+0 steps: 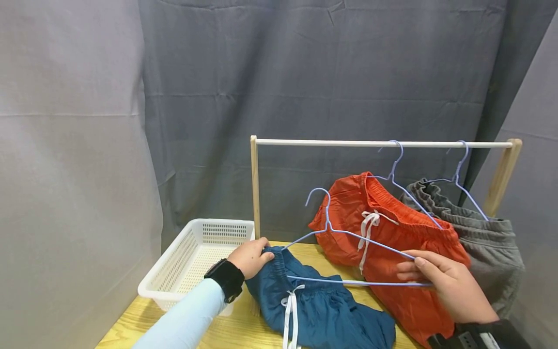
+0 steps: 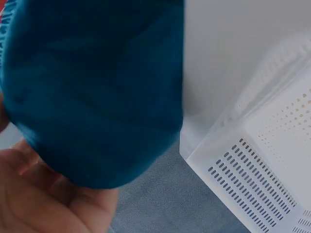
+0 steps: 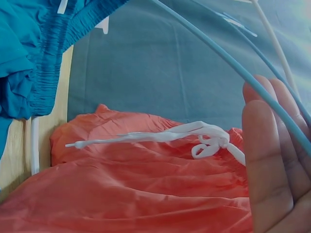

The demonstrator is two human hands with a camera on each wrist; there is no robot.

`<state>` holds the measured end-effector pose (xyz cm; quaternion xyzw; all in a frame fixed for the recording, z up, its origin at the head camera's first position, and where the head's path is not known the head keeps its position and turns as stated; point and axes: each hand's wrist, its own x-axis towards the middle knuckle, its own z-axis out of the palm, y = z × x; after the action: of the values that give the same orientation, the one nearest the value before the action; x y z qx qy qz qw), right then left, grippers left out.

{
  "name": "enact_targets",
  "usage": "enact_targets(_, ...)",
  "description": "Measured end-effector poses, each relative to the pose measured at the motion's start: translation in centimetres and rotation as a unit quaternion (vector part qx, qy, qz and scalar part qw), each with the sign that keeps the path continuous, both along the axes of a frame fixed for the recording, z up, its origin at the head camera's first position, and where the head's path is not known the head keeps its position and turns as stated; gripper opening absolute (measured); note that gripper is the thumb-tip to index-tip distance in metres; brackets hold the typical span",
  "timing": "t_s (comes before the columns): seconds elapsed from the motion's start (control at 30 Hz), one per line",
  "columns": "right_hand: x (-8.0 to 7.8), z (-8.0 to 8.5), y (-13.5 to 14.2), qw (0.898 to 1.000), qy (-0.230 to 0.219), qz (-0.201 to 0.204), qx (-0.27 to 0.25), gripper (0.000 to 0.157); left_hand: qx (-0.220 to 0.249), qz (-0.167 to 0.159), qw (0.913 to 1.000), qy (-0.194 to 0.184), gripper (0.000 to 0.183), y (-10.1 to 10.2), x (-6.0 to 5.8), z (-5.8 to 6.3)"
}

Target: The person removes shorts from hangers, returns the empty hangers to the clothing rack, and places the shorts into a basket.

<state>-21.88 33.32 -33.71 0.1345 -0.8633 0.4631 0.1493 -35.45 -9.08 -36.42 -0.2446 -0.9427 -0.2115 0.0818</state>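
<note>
over the worktop (image 1: 231,329), the left hand (image 1: 250,259) grips the waistband (image 1: 280,267) of the blue shorts (image 1: 322,310) around the left end of the hanger (image 1: 362,282), whose long axis runs rightward to the pinching right hand (image 1: 451,281).

My left hand (image 1: 250,259) grips dark blue fabric shorts (image 1: 324,308) at the waist; my right hand (image 1: 451,283) pinches the end of a thin lilac hanger (image 1: 348,282). Orange fabric shorts (image 1: 414,240) and grey gathered-waist shorts (image 1: 488,249) hang from the slim white rail (image 1: 322,143), right of a slotted white plastic basket (image 1: 222,221).
</note>
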Motion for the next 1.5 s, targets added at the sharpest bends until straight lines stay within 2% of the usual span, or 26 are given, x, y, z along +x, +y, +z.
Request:
enact_targets(0.4, 0.3, 0.5, 0.6, 1.0, -0.005, -0.024, 0.005, 0.048, -0.007, 0.026, 0.9995, 0.018, 0.023, 0.3, -0.1, -0.1)
enact_targets(0.6, 0.5, 0.6, 0.6, 0.998, -0.024, -0.055, 0.006, 0.052, -0.01, 0.051, 0.9986, 0.006, 0.023, 0.4, 0.0, 0.0)
enact_targets(0.7, 0.6, 0.6, 0.7, 0.997, -0.036, -0.069, -0.007, 0.054, -0.014, 0.061, 0.998, -0.002, 0.023, 0.3, -0.1, -0.1)
enact_targets(0.83, 0.5, 0.5, 0.9, 0.997, -0.036, -0.068, -0.029, 0.056, -0.023, 0.064, 0.9977, -0.002, 0.023, 0.3, -0.2, -0.3)
enact_targets(1.1, 0.3, 0.3, 0.9, 0.998, -0.01, -0.055, -0.029, 0.053, -0.04, 0.035, 0.9986, -0.01, 0.028, 0.4, -0.2, -0.4)
enact_targets(1.23, 0.3, 0.3, 0.8, 0.998, 0.023, -0.059, -0.019, 0.048, -0.036, 0.015, 0.9992, -0.006, 0.032, 0.3, 0.1, -0.2)
enact_targets(1.37, 0.5, 0.4, 0.5, 0.995, 0.071, -0.067, -0.005, 0.042, -0.036, 0.013, 0.9993, -0.003, 0.037, 0.4, 0.3, -0.1)
enact_targets(1.5, 0.8, 0.9, 0.0, 0.991, 0.096, -0.093, 0.017, 0.04, -0.035, 0.017, 0.9992, 0.007, 0.041, 0.6, 0.4, -0.1)
